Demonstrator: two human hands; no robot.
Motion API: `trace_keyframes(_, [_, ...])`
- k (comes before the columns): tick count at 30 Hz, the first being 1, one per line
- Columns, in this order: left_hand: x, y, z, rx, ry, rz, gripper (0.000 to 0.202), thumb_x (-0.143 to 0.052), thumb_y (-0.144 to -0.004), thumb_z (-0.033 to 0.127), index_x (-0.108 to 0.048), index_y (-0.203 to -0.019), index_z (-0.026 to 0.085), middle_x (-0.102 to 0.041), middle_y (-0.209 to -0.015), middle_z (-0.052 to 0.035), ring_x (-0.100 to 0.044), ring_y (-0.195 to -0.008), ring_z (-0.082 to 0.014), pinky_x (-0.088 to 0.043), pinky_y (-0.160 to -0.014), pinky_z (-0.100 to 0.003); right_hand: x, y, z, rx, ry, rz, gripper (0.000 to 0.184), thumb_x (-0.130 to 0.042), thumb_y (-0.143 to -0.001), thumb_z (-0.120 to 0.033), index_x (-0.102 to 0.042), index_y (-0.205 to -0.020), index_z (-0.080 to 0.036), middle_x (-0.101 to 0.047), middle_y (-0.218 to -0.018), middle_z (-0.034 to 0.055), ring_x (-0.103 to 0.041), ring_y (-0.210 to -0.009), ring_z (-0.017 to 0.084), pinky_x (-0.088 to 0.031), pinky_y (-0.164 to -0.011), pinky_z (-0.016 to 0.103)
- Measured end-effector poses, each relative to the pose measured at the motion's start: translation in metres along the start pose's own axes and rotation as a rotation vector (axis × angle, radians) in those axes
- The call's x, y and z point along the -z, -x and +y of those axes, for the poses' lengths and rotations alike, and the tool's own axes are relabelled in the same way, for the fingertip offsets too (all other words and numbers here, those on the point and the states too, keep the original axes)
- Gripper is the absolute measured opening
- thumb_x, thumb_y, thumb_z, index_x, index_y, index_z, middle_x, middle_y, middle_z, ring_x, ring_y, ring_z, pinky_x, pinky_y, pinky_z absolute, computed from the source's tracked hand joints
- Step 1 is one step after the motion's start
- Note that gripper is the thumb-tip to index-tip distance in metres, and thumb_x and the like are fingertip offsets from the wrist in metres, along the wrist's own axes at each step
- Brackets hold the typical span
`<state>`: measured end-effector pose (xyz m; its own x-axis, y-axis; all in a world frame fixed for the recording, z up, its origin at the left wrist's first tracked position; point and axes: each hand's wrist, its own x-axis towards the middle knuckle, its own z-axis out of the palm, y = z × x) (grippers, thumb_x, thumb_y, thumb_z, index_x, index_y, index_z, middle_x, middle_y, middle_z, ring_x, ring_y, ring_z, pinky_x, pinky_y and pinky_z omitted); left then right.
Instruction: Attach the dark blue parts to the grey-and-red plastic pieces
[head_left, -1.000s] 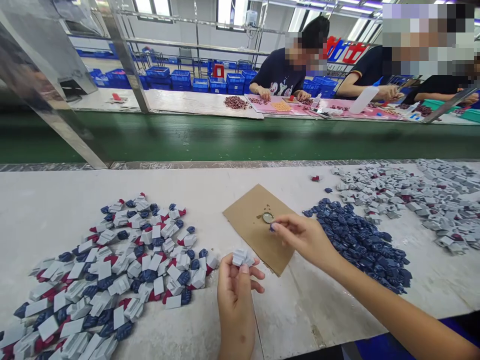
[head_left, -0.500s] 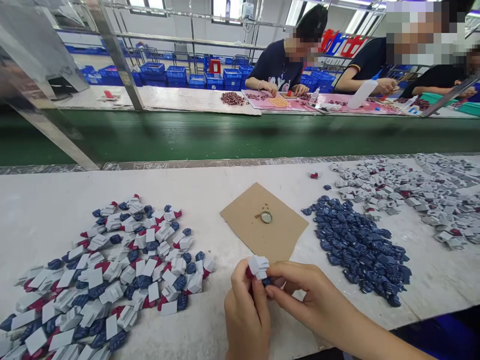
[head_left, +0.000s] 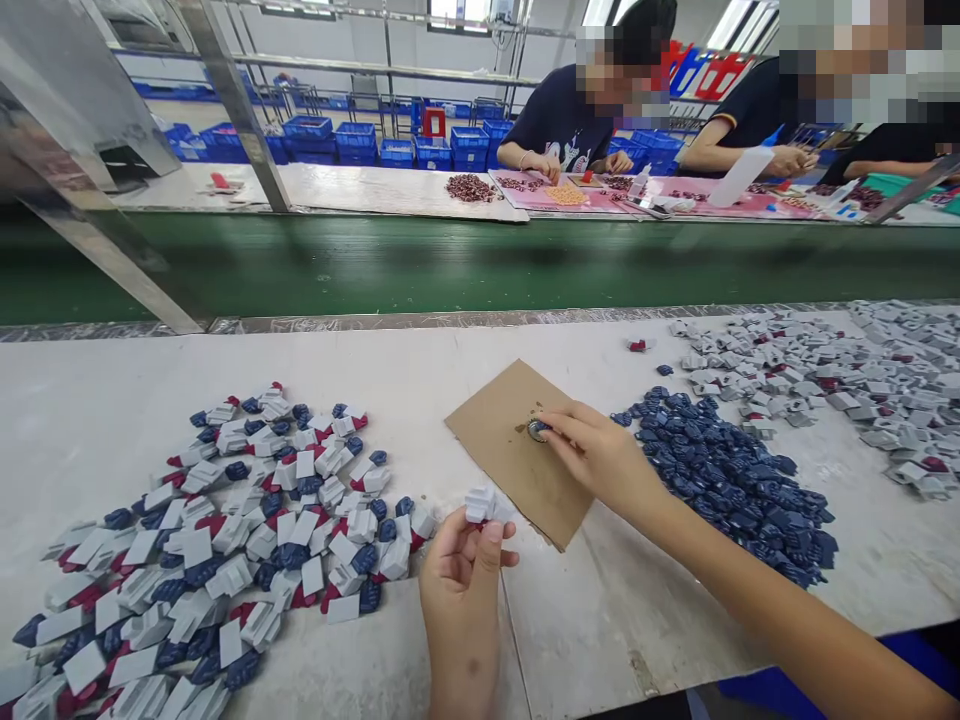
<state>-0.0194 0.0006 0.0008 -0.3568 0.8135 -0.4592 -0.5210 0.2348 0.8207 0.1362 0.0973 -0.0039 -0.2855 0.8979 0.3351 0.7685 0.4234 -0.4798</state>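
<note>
My left hand [head_left: 469,590] pinches a light grey plastic piece [head_left: 480,503] between thumb and fingers, just short of the cardboard's near edge. Over the brown cardboard square [head_left: 487,420], my right hand [head_left: 600,450] grips a small dark blue plastic piece [head_left: 541,425] in its fingertips. That piece is at the metal bottle cap [head_left: 534,431], whose inside is mostly hidden by it and the fingers. Right of the cardboard is a heap of dark blue pieces [head_left: 720,480]. To the left spreads a pile of joined grey, red and blue pieces [head_left: 255,530].
Grey parts [head_left: 810,370] with some red bits lie at the back right of the white table [head_left: 360,355]. A green conveyor belt [head_left: 375,265] runs beyond it. Across the belt, co-workers sit at a bench with small parts and a white squeeze bottle [head_left: 741,177].
My right hand has left my left hand and reached forward to the bottle cap with the blue piece. My left hand, still holding the grey piece, has shifted slightly left.
</note>
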Motion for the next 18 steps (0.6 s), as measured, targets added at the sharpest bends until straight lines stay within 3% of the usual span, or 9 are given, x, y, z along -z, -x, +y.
trace_keyframes(4, [0.0,0.0,0.001,0.032,0.037,-0.017,0.027,-0.075,-0.059,0.031,-0.067,-0.078,0.014,-0.071,-0.07,-0.0038,-0.067,-0.071,-0.0172,-0.054,-0.061,-0.022,0.022,0.004,-0.03,-0.256,-0.357,0.008,0.023,-0.057,-0.08,-0.032,-0.064,-0.097,-0.019,-0.065,-0.083,0.0066,-0.061,-0.07,0.017,-0.051,-0.057,0.029])
trace_keyframes(8, [0.003,0.0,0.0,0.059,0.043,-0.091,0.025,-0.077,-0.058,0.029,-0.069,-0.077,0.015,-0.072,-0.069,-0.0042,-0.068,-0.075,-0.019,-0.054,-0.067,-0.023,0.037,0.013,-0.059,-0.402,-0.659,-0.17,0.019,-0.061,-0.076,-0.034,-0.063,-0.088,-0.019,-0.061,-0.061,0.0011,-0.056,-0.05,0.012,-0.047,-0.043,0.023])
trace_keyframes(11, [0.003,0.001,0.001,0.049,0.056,-0.124,0.024,-0.077,-0.058,0.029,-0.07,-0.076,0.016,-0.073,-0.073,-0.0048,-0.068,-0.075,-0.0196,-0.054,-0.07,-0.025,0.037,0.018,-0.068,-0.377,-0.679,-0.17,0.015,-0.062,-0.076,-0.031,-0.065,-0.086,-0.02,-0.064,-0.065,0.0025,-0.057,-0.051,0.012,-0.049,-0.043,0.023])
trace_keyframes(14, [0.001,0.004,0.003,0.027,0.062,-0.113,0.023,-0.077,-0.057,0.029,-0.071,-0.076,0.017,-0.073,-0.073,-0.0046,-0.068,-0.073,-0.0193,-0.054,-0.071,-0.026,0.033,0.02,-0.07,-0.254,-0.586,-0.094,0.011,-0.062,-0.076,-0.026,-0.066,-0.086,-0.021,-0.067,-0.081,0.0053,-0.063,-0.068,0.016,-0.053,-0.054,0.025])
trace_keyframes(18, [-0.001,0.006,0.003,0.02,0.07,-0.11,0.023,-0.078,-0.057,0.029,-0.071,-0.075,0.017,-0.072,-0.07,-0.003,-0.067,-0.067,-0.0165,-0.055,-0.069,-0.025,0.033,0.022,-0.073,-0.115,-0.529,-0.062,0.01,-0.06,-0.078,-0.019,-0.065,-0.087,-0.021,-0.066,-0.083,0.005,-0.062,-0.069,0.014,-0.052,-0.051,0.023])
